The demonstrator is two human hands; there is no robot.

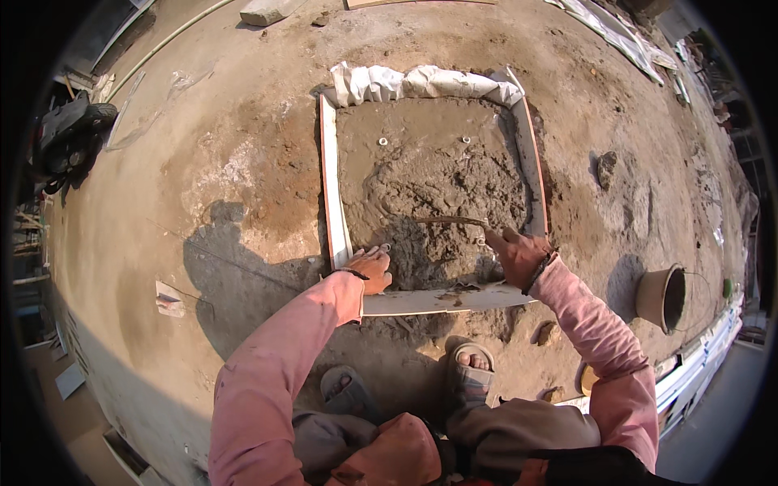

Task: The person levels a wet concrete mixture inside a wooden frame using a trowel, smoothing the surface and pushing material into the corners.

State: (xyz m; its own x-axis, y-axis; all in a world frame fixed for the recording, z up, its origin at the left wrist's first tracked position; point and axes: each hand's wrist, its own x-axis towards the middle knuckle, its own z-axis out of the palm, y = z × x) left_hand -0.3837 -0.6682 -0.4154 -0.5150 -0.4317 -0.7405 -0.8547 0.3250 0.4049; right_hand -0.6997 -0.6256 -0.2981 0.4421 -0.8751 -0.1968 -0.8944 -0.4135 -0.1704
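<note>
A white-edged square form (pixel 330 182) holds wet grey-brown concrete (pixel 442 174). My right hand (pixel 519 256), at the near right of the form, is closed round a trowel (pixel 450 219). Its thin, mud-coated blade points left across the concrete, seen almost edge-on. My left hand (pixel 370 269) rests at the near left corner, fingers stretched toward a short white pipe end (pixel 386 246) and touching or very near it. Another pipe end (pixel 480 241) shows beside my right hand. Two more, the far left pipe (pixel 383 142) and the far right pipe (pixel 466 140), stand in smoother concrete.
A bucket (pixel 653 298) stands to the right, near a stone (pixel 605 170). Crumpled white sheeting (pixel 421 83) lines the form's far edge. A flat scrap (pixel 169 300) lies on the left; a motorbike (pixel 71 138) is farther off. My sandalled feet (pixel 472 373) are close to the near board.
</note>
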